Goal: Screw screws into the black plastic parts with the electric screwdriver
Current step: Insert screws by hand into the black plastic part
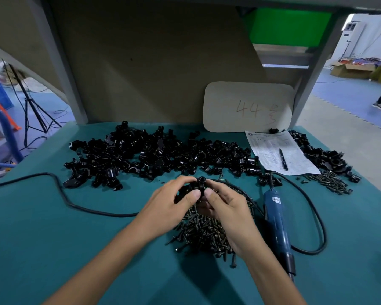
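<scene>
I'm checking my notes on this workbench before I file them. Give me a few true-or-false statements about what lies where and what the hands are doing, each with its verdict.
1. The left hand and the right hand together hold one black plastic part above the screw pile. True.
2. The right hand grips the electric screwdriver. False: the electric screwdriver lies unheld on the table, to the right of the right forearm.
3. A pen lies on the paper sheet. True.
4. The card at the back reads 17. False: it reads 44.
</scene>
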`<state>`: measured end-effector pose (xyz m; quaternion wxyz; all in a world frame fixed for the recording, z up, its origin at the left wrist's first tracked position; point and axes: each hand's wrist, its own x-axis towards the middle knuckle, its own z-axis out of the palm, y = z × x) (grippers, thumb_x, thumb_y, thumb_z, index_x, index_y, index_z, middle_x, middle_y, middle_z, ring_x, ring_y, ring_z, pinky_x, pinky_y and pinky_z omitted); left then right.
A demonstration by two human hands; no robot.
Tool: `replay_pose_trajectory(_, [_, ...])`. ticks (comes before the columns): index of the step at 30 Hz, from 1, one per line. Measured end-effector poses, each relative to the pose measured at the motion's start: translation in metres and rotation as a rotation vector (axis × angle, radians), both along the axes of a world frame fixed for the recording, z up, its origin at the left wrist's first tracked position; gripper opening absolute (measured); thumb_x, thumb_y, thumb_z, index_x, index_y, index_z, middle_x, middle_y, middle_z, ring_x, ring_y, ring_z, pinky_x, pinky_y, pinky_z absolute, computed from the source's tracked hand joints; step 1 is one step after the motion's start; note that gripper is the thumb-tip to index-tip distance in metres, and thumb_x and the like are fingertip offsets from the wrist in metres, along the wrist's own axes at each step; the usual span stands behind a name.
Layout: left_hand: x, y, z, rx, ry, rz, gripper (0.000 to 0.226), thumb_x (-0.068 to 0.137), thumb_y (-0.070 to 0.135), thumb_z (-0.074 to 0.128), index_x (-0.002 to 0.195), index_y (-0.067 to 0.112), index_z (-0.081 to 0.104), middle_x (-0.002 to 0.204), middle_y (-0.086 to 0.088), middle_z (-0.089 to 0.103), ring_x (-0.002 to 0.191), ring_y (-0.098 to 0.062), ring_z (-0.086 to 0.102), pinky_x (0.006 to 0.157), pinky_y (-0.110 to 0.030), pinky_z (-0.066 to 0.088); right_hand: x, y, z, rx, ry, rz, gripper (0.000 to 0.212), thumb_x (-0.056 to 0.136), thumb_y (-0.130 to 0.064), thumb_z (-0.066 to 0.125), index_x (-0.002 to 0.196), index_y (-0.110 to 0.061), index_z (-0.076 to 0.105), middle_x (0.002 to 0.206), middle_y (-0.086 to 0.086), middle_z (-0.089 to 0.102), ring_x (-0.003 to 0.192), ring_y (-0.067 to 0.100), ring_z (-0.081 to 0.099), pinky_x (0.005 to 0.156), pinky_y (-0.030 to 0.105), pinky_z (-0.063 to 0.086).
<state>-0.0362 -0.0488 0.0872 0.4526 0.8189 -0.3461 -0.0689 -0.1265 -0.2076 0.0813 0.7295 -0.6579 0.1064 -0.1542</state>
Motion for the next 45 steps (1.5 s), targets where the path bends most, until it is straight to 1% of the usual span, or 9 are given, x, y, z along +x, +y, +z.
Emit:
replay_pose_trajectory(3, [-0.005, -0.001, 0.002, 0.021, -0.022, -0.018, 0.029, 0.097, 0.064, 0.043, 0.124, 0.054, 0.044, 0.090, 0.028, 0.061, 0.081, 0.007, 0.057, 0.067, -0.023, 0.040, -0.001, 0.000, 0.005, 0.178, -0.005, 0.052, 0.022, 0.102, -0.016, 0.062, 0.120, -0.022, 0.074, 0.110, 0.011, 0.077, 0.101, 0.024, 0.075, 0.084, 0.031, 0.061])
replay_pose_trajectory(8, [-0.009, -0.003, 0.005, 0.001, -0.060, -0.028, 0.031, 0.099, 0.060, 0.044, 0.128, 0.050, 0.043, 0.094, 0.019, 0.064, 0.079, 0.009, 0.055, 0.066, -0.016, 0.037, -0.002, 0.001, 0.008, 0.387, 0.010, 0.096, 0.026, 0.098, -0.014, 0.064, 0.124, -0.013, 0.069, 0.110, 0.016, 0.076, 0.102, 0.027, 0.074, 0.087, 0.030, 0.060])
replay_pose_trajectory(13, [-0.011, -0.003, 0.009, -0.002, -0.076, -0.010, 0.027, 0.097, 0.059, 0.048, 0.124, 0.060, 0.043, 0.087, 0.031, 0.061, 0.076, 0.009, 0.056, 0.061, -0.010, 0.038, -0.004, 0.001, 0.010, 0.498, 0.013, 0.129, 0.025, 0.089, -0.015, 0.069, 0.112, -0.016, 0.077, 0.102, 0.011, 0.076, 0.093, 0.021, 0.074, 0.084, 0.028, 0.059])
replay_pose_trajectory(18, [-0.012, -0.007, 0.008, -0.004, -0.096, -0.030, 0.040, 0.094, 0.072, 0.036, 0.133, 0.063, 0.036, 0.106, 0.024, 0.060, 0.100, 0.006, 0.057, 0.079, -0.021, 0.046, -0.005, 0.002, 0.012, 0.483, -0.002, 0.154, 0.026, 0.089, -0.017, 0.071, 0.115, -0.017, 0.076, 0.108, 0.013, 0.075, 0.102, 0.025, 0.072, 0.088, 0.030, 0.058])
replay_pose_trajectory(21, [-0.011, -0.006, 0.005, 0.001, -0.107, -0.039, 0.042, 0.093, 0.077, 0.032, 0.134, 0.068, 0.031, 0.111, 0.018, 0.060, 0.103, 0.002, 0.058, 0.087, -0.031, 0.052, -0.006, 0.001, 0.011, 0.480, -0.003, 0.166, 0.028, 0.090, -0.017, 0.072, 0.117, -0.017, 0.075, 0.111, 0.014, 0.074, 0.104, 0.025, 0.071, 0.088, 0.030, 0.058])
replay_pose_trajectory(24, [-0.011, -0.007, 0.004, 0.008, -0.102, -0.050, 0.044, 0.094, 0.077, 0.031, 0.136, 0.070, 0.027, 0.126, 0.022, 0.057, 0.115, 0.004, 0.054, 0.094, -0.028, 0.050, -0.006, 0.001, 0.011, 0.466, -0.005, 0.167, 0.031, 0.091, -0.018, 0.072, 0.122, -0.017, 0.074, 0.118, 0.015, 0.073, 0.108, 0.026, 0.071, 0.090, 0.030, 0.057])
replay_pose_trajectory(27, [-0.011, -0.007, 0.005, 0.022, -0.109, -0.064, 0.051, 0.096, 0.074, 0.031, 0.145, 0.065, 0.024, 0.145, 0.029, 0.045, 0.132, 0.009, 0.040, 0.104, -0.024, 0.039, -0.005, 0.002, 0.011, 0.465, -0.006, 0.166, 0.032, 0.088, -0.021, 0.074, 0.120, -0.020, 0.075, 0.108, 0.010, 0.076, 0.106, 0.023, 0.072, 0.089, 0.029, 0.058])
replay_pose_trajectory(36, [-0.013, -0.009, 0.006, 0.004, -0.073, -0.060, 0.050, 0.095, 0.073, 0.031, 0.143, 0.067, 0.023, 0.141, 0.022, 0.049, 0.130, 0.002, 0.045, 0.103, -0.027, 0.042, -0.007, 0.003, 0.014, 0.475, -0.018, 0.159, 0.030, 0.088, -0.021, 0.072, 0.117, -0.020, 0.077, 0.110, 0.009, 0.077, 0.104, 0.021, 0.073, 0.088, 0.028, 0.058])
replay_pose_trajectory(45, [-0.012, -0.009, 0.005, -0.022, -0.054, -0.069, 0.047, 0.094, 0.074, 0.032, 0.140, 0.068, 0.027, 0.129, 0.031, 0.051, 0.122, 0.010, 0.047, 0.093, -0.019, 0.043, -0.006, 0.002, 0.013, 0.485, -0.027, 0.168, 0.028, 0.092, -0.019, 0.070, 0.119, -0.019, 0.076, 0.120, 0.012, 0.074, 0.111, 0.022, 0.072, 0.089, 0.027, 0.058])
